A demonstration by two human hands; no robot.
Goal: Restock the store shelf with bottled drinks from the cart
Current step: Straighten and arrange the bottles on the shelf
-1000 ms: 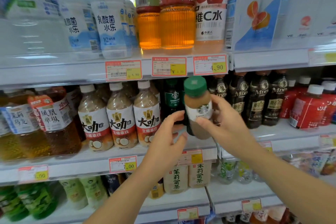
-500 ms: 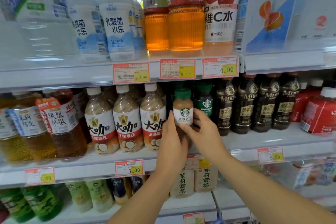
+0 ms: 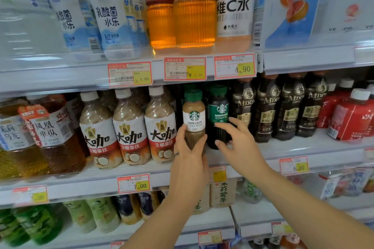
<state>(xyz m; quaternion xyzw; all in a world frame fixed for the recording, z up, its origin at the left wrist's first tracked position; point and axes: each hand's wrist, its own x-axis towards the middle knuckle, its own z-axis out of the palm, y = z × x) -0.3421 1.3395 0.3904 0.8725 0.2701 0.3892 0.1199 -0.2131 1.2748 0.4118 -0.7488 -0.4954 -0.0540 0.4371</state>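
A caffe latte bottle [image 3: 193, 115] with a green cap and white label stands upright at the front of the middle shelf [image 3: 303, 149]. My left hand [image 3: 189, 159] grips its lower part from below. My right hand [image 3: 236, 143] hovers just to the right with fingers spread, holding nothing, in front of a dark green americano bottle [image 3: 218, 111]. The cart is out of view.
Three coconut latte bottles [image 3: 129, 127] stand left of the latte, dark coffee bottles [image 3: 267, 107] and red bottles [image 3: 352, 119] to the right. The upper shelf holds white, orange and cherry drinks [image 3: 194, 16]. Price tags [image 3: 133, 184] line the shelf edges; tea bottles fill the lower shelf.
The latte bottle went from raised in my right hand down onto the middle shelf. My left hand took hold of its base, and my right hand let go and drew off to the right.
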